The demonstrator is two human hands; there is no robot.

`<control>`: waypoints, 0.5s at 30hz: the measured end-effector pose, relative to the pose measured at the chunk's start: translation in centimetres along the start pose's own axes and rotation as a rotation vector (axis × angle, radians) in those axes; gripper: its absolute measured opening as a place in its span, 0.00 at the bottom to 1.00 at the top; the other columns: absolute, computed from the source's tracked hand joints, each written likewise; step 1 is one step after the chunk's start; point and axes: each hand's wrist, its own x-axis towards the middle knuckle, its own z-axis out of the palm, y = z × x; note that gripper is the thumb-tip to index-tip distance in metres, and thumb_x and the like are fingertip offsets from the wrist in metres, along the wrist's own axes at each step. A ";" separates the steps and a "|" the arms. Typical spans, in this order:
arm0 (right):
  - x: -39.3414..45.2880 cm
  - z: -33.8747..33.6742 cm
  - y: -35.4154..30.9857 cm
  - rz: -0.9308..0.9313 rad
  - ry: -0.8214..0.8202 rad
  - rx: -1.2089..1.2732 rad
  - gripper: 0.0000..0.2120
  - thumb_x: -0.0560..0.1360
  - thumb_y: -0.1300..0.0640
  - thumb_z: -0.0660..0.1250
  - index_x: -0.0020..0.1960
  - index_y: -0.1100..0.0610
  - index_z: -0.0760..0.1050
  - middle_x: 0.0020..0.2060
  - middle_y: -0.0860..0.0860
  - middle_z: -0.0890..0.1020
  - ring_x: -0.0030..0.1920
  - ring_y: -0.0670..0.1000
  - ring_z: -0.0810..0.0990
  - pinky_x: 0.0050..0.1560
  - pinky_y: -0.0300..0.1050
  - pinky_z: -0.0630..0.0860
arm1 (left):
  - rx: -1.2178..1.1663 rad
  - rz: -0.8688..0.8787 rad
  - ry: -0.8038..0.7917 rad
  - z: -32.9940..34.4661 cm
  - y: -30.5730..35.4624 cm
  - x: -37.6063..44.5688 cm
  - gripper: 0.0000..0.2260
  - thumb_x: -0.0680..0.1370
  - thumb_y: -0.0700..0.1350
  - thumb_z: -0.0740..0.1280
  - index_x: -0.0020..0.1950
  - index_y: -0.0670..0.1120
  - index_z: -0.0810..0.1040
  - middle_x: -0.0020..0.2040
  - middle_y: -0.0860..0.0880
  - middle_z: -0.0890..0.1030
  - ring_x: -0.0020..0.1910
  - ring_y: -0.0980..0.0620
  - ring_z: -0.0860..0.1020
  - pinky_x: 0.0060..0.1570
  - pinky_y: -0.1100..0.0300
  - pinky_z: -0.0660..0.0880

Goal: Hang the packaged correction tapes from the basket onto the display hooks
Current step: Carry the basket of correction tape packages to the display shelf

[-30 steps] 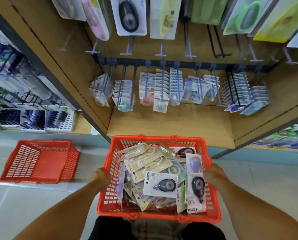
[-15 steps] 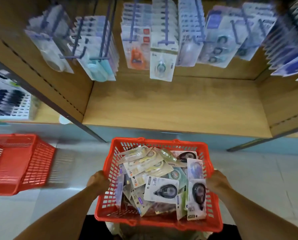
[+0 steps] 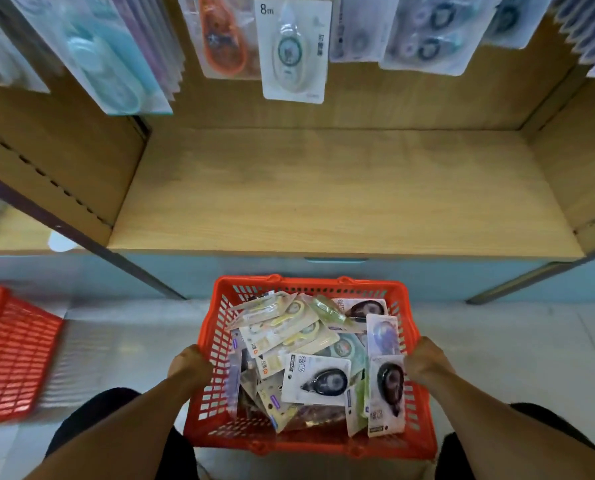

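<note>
An orange plastic basket [image 3: 306, 445] sits low in front of me, filled with several packaged correction tapes [image 3: 315, 379] in a loose pile. My left hand [image 3: 188, 365] grips the basket's left rim and my right hand [image 3: 424, 362] grips its right rim. Above, more packaged tapes hang from the display; a white pack marked 8m [image 3: 292, 50] hangs in the middle. The hooks themselves are out of the frame at the top.
A bare wooden shelf [image 3: 341, 202] runs below the hanging packs, with wooden side panels on both sides. A second orange basket [image 3: 9, 358] lies on the tiled floor at the left. My dark-clothed knees show at the bottom corners.
The view has dropped and closed in: the hanging packs slid up to the top edge and the shelf looms larger. Both hands keep hold of the basket rims.
</note>
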 end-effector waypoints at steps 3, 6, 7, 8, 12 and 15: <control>1.8 0.9 0.6 -0.016 0.003 0.002 0.15 0.72 0.51 0.67 0.56 0.56 0.76 0.53 0.58 0.83 0.51 0.60 0.83 0.54 0.52 0.81 | 0.003 -0.019 0.002 1.2 0.2 1.3 0.16 0.81 0.50 0.71 0.64 0.41 0.79 0.58 0.41 0.85 0.49 0.44 0.85 0.55 0.50 0.82; 2.9 1.7 1.1 -0.028 0.016 0.004 0.14 0.71 0.48 0.68 0.53 0.54 0.76 0.47 0.54 0.83 0.46 0.57 0.83 0.52 0.52 0.82 | 0.000 -0.034 0.004 2.2 0.1 2.2 0.18 0.80 0.51 0.72 0.64 0.41 0.79 0.57 0.41 0.85 0.46 0.46 0.84 0.54 0.50 0.83; 2.9 1.7 1.0 -0.041 0.024 0.001 0.14 0.71 0.49 0.69 0.53 0.55 0.76 0.46 0.54 0.82 0.44 0.56 0.82 0.51 0.51 0.82 | 0.004 -0.038 0.007 2.4 0.1 2.4 0.18 0.80 0.51 0.72 0.64 0.41 0.79 0.57 0.41 0.85 0.47 0.45 0.84 0.54 0.50 0.84; 2.7 1.6 0.9 -0.054 0.030 -0.008 0.12 0.72 0.51 0.69 0.53 0.55 0.76 0.45 0.54 0.81 0.44 0.57 0.82 0.50 0.50 0.81 | 0.009 -0.038 0.012 2.5 0.1 2.5 0.18 0.80 0.51 0.72 0.64 0.41 0.79 0.58 0.41 0.85 0.48 0.45 0.85 0.54 0.50 0.83; 2.6 1.1 0.4 -0.079 0.022 -0.088 0.13 0.75 0.58 0.67 0.59 0.61 0.76 0.55 0.59 0.82 0.55 0.60 0.82 0.54 0.49 0.79 | -0.038 -0.024 0.069 2.7 0.1 2.3 0.19 0.80 0.51 0.71 0.66 0.40 0.78 0.59 0.40 0.85 0.53 0.42 0.85 0.57 0.48 0.83; 2.3 1.0 -0.1 -0.064 0.033 -0.055 0.19 0.76 0.58 0.68 0.64 0.64 0.73 0.62 0.61 0.80 0.61 0.61 0.80 0.58 0.48 0.76 | -0.119 -0.019 0.097 2.5 0.6 1.5 0.23 0.79 0.50 0.71 0.68 0.38 0.75 0.62 0.37 0.83 0.57 0.38 0.84 0.57 0.47 0.82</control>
